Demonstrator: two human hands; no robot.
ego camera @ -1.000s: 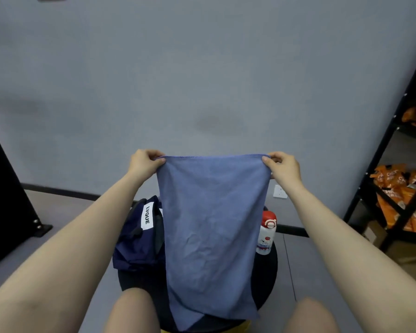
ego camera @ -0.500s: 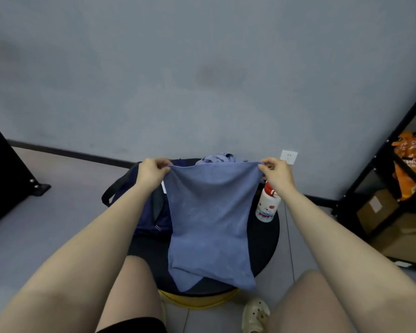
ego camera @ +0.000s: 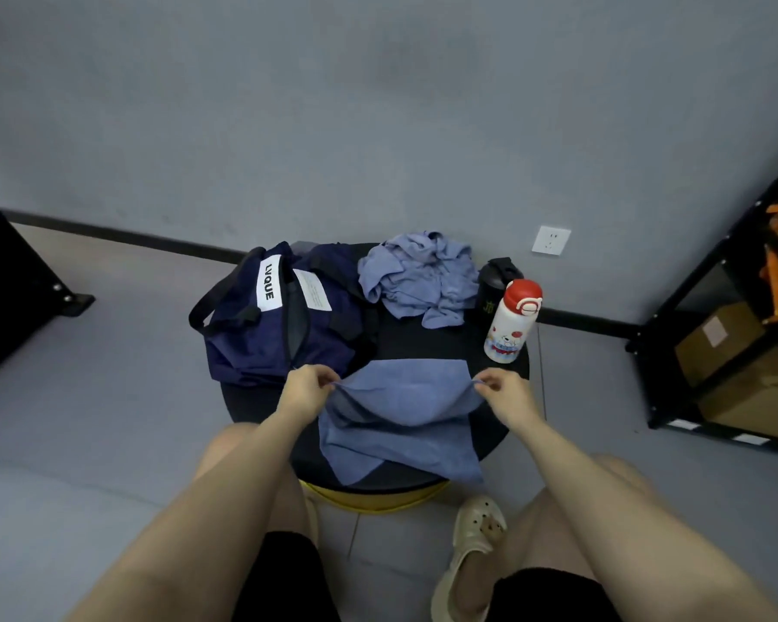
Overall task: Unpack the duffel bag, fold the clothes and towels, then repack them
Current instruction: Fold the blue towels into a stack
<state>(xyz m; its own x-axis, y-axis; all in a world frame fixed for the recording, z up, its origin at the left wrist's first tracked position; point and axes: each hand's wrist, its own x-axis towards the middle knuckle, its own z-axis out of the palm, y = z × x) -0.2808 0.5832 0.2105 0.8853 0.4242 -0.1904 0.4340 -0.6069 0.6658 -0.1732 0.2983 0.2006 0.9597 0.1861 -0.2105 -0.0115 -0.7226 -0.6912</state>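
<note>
- Two corners of the flat blue cloth towel (ego camera: 400,410) are in your grasp: your left hand (ego camera: 308,390) pinches the left one and your right hand (ego camera: 504,392) pinches the right one, fingers curled tight on the fabric.
- Part of the towel lies on the round black tabletop (ego camera: 423,338), with its near end draped over the edge toward your knees; the held edge is raised a little above the surface.
- Keep both pinches level and pull gently apart, so that the edge stays straight and no slack sags in the middle.
- Lay the held edge down onto the matching edge; line up the corners before you let go, since soft cloth likely slips.
- Mind the white bottle with the red cap (ego camera: 510,323), which stands just beside the towel's far right corner, with a dark bottle (ego camera: 495,285) behind it; a wide sweep could tip it.
- Smooth the creases with a flat palm afterwards.
- Left for later, judging by the table: the crumpled pale blue garment (ego camera: 418,278) waits unfolded, and the navy fabric duffel bag (ego camera: 275,325) sits open on the left.
</note>
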